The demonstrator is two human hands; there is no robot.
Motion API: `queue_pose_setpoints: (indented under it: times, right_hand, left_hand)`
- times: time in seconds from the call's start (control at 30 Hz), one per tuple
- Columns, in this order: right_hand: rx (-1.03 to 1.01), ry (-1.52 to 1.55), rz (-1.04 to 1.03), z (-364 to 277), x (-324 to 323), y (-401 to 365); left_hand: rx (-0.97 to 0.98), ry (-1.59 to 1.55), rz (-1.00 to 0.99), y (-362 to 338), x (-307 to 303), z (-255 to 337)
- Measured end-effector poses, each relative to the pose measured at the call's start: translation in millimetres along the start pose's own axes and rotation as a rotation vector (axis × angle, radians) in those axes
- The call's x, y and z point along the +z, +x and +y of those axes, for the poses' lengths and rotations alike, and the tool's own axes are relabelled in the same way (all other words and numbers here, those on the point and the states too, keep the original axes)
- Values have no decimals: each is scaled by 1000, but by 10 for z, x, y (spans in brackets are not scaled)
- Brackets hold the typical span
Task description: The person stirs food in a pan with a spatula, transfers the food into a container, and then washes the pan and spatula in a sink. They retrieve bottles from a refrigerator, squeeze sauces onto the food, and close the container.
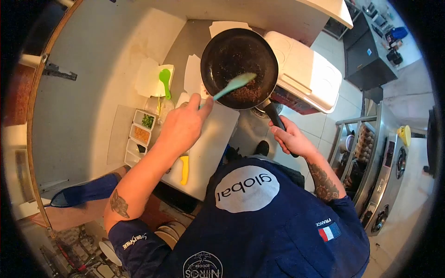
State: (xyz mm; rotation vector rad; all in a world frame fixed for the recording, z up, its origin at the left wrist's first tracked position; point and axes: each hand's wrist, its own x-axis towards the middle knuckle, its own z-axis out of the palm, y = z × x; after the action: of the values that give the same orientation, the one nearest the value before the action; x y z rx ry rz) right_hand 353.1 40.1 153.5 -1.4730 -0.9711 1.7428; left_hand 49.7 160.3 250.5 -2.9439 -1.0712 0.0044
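My right hand [291,135] is wrapped around the black handle [275,116] of a frying pan [214,44], which is raised and tilted. Small brown crumbled bits of food [249,94] lie in its lower part, with darker specks over the rest of the inside. My left hand [187,121] grips a light blue-green spatula [235,84], its blade over the pan beside the crumbs. Below my left forearm, a yellow-handled knife [184,170] rests on a white cutting board [211,139]. Part of the knife is hidden by my arm.
Left of the board stand white containers of chopped greens [148,121] and orange bits [140,134]. A green spoon [165,81] lies on white paper behind them. A white-lidded cooler [308,69] stands beyond the pan. At right are a steel stove [387,180] and eggs on a shelf [365,141].
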Motion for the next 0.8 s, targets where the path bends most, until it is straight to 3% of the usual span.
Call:
queue_pose_setpoints:
  times: [0.07, 0.3, 0.5, 0.67, 0.8]
  right_hand:
    - [-10, -4, -13, 45, -9, 1]
    - [32, 13, -17, 55, -63, -146]
    - [109, 119, -74, -51, -169, -291]
    - [146, 196, -95, 46, -146, -262]
    - [183, 180, -38, 43, 69, -237]
  left_hand:
    - [61, 29, -10, -31, 79, -39]
    - [-106, 86, 101, 87, -7, -851]
    - [-208, -299, -182, 341, 226, -1437]
    - [-222, -800, -328, 124, 1062, -1242]
    - [-318, -1061, -189, -103, 1544, -648]
